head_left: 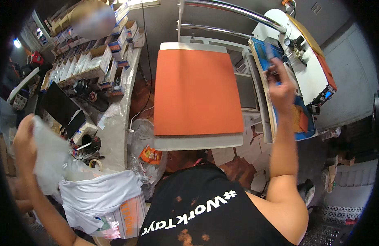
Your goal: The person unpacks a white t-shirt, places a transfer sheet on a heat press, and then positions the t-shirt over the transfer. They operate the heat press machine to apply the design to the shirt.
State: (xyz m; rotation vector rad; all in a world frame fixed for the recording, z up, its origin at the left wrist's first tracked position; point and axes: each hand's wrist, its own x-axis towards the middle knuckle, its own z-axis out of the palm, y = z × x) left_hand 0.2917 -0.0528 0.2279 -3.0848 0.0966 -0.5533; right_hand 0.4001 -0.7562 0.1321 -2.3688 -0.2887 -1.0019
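Observation:
My left hand (25, 143), raised at the far left, is closed on the edge of a whitish, see-through sheet (50, 153) that hangs down from it. Below that sheet, a white cloth garment (101, 192) lies draped over a plastic-wrapped pack (128, 217). My right hand (281, 88) reaches out over the blue tray (310, 133) at the right, its fingers curled and smeared by motion. Something thin and bluish shows by its fingertips, too blurred to name. Between my hands, an orange pad (197, 92) covers the pale flat platen (197, 142) of a press-like machine.
Chrome rails (234, 10) cross above the platen. A white machine housing (312, 78) with a pressure gauge stands at the right. On the left table (117, 135) are boxes of packets (80, 63), a black mug (93, 142) and a tape roll (96, 164). A clear plastic bag (142, 139) hangs beside it.

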